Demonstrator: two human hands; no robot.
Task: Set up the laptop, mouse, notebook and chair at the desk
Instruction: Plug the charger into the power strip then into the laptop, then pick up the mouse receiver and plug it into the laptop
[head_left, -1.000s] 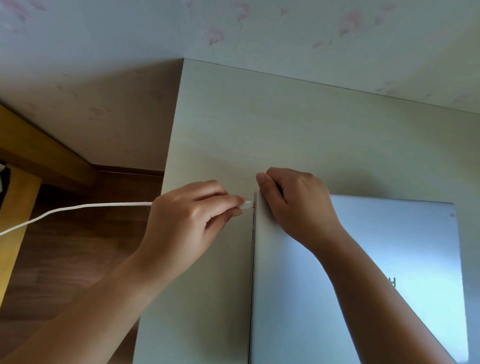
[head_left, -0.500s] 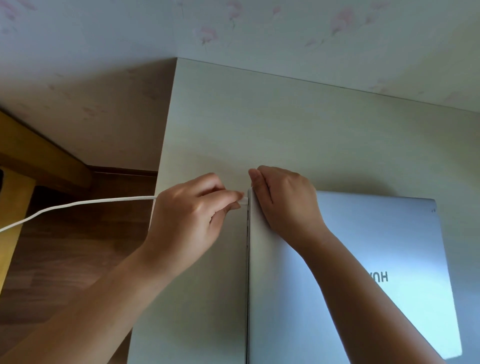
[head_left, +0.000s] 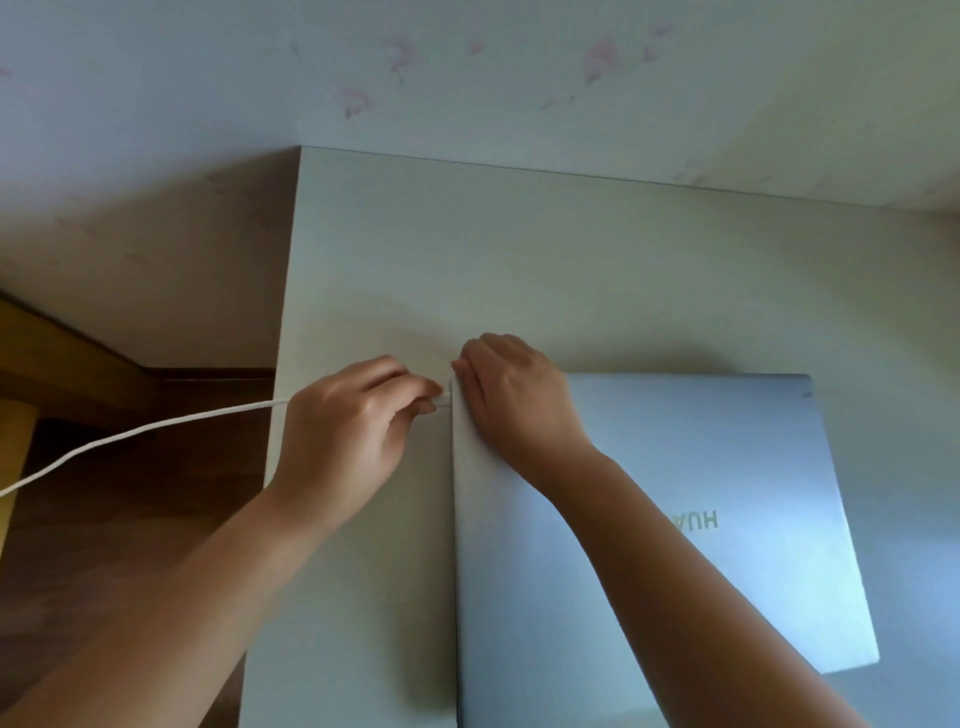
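Note:
A closed silver laptop (head_left: 691, 519) lies flat on the pale desk (head_left: 519, 260), its lid logo upside down to me. My left hand (head_left: 348, 431) pinches the plug of a white charging cable (head_left: 156, 428) against the laptop's left edge, near the far corner. The plug tip touches the laptop's side. My right hand (head_left: 514, 400) presses down on the lid's far left corner, fingers curled over the edge. No mouse, notebook or chair is in view.
The desk stands against a wall with pale flowered wallpaper (head_left: 467, 78). Its left edge drops to a dark wooden floor (head_left: 130, 519). A yellow wooden piece of furniture (head_left: 31, 374) stands at the far left. The cable trails off the desk to the left.
The plug has closed in on the laptop's left edge and now touches it. Both hands stay at the same corner; the view has shifted slightly.

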